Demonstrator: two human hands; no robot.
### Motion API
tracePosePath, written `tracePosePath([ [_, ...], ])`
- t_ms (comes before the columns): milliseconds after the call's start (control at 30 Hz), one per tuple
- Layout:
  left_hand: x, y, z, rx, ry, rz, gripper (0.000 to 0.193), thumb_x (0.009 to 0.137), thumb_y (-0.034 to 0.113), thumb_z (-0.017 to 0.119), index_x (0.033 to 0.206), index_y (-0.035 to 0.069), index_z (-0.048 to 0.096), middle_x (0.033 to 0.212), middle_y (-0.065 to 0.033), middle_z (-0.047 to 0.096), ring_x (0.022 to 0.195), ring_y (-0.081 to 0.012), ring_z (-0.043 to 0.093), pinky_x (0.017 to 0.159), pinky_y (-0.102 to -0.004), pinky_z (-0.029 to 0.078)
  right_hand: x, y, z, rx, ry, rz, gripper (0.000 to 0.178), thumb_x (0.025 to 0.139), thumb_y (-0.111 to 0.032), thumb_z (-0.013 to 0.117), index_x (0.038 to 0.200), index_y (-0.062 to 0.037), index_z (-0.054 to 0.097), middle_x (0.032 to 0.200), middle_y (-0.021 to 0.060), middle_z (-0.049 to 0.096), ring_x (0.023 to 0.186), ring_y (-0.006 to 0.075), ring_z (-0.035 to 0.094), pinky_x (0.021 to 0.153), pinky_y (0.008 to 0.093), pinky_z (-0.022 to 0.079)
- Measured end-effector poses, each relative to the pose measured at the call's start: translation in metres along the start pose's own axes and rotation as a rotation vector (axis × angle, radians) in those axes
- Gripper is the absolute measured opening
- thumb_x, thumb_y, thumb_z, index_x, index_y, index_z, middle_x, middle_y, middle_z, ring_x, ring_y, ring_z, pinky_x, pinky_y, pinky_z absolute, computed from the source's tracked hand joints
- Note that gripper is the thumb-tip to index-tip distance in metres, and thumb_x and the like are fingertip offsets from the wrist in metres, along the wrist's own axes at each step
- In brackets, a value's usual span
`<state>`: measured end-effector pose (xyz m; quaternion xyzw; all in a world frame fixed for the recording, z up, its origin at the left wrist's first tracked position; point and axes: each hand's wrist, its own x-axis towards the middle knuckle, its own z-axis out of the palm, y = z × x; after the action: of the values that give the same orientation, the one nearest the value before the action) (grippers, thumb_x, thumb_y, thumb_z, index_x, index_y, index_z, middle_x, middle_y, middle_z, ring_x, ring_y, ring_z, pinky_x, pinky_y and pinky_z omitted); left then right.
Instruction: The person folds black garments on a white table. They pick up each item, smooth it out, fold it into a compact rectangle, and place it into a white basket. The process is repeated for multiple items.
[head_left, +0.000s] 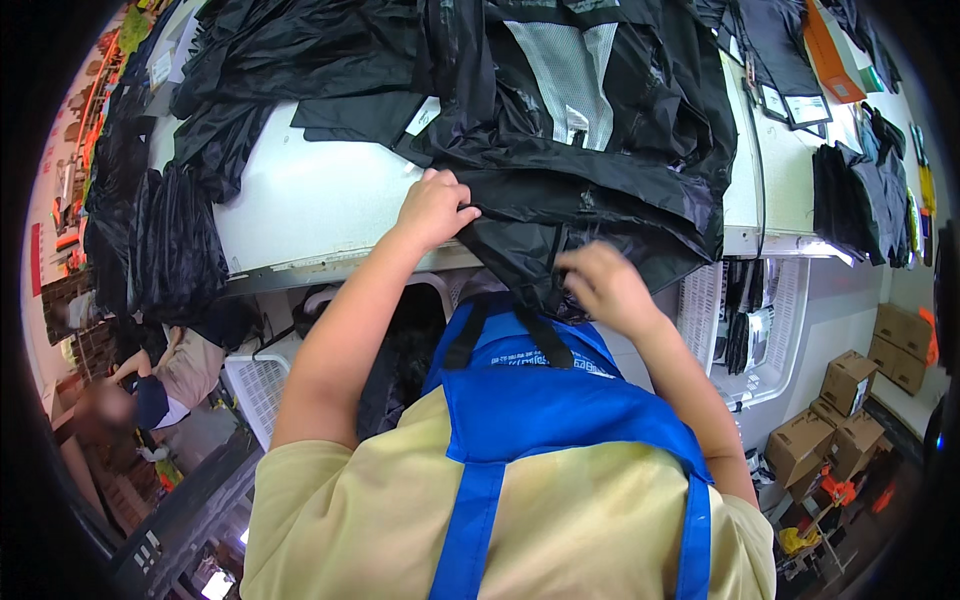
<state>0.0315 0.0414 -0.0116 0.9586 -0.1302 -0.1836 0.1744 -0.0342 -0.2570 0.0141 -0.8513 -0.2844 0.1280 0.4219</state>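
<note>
A black, thin-fabric garment (600,190) with a grey mesh panel (570,80) lies spread before me, its lower part hanging over the table's front edge. At its left side my left hand (437,208) has its fingers and thumb closed on the fabric edge. My right hand (608,287) is over the hanging lower part, close to the cloth. Motion smears its fingertips, so whether they grip the fabric cannot be made out.
More black garments (300,50) are heaped across the white table (310,190). Some hang off its left and right ends. White plastic baskets (790,310) stand below the front edge. Cardboard boxes (800,445) are stacked at the lower right. Another person (175,375) sits at the far left.
</note>
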Motion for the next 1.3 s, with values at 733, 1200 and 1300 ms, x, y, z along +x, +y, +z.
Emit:
tracePosePath([
  [733,0.017,0.158,0.027,-0.202,-0.204,0.226,0.072,0.087,0.033,0.058,0.141,-0.005,0.028,0.111,-0.0271,0.058,0.093,-0.0391,0.063,0.080,-0.0427,0.051,0.089,0.107,-0.070,0.125,0.096,0.147,0.035,0.082,-0.003,0.054,0.116,-0.0064,0.063,0.128,0.0152,0.054,0.122,0.0310,0.048,0.102,0.0348,0.038],
  [1200,0.046,0.101,0.042,0.178,-0.093,0.603,0.067,0.071,0.032,0.065,0.134,0.023,0.045,0.154,-0.0102,0.023,0.143,-0.0343,0.013,0.113,-0.0581,0.007,-0.079,0.068,0.011,1.262,1.129,0.875,0.083,0.078,-0.013,0.073,0.141,-0.0091,0.019,0.133,0.0124,0.040,0.118,0.0229,0.045,0.099,0.0414,0.033],
  [1300,0.048,0.097,0.045,0.180,-0.067,0.619,0.071,0.075,0.040,0.065,0.141,0.028,0.040,0.153,-0.0106,0.024,0.143,-0.0342,0.014,0.113,-0.0581,0.007,-0.089,0.079,0.020,1.275,1.224,0.829,0.079,0.079,-0.009,0.070,0.140,-0.0115,0.020,0.129,0.0082,0.047,0.116,0.0200,0.048,0.100,0.0430,0.032],
])
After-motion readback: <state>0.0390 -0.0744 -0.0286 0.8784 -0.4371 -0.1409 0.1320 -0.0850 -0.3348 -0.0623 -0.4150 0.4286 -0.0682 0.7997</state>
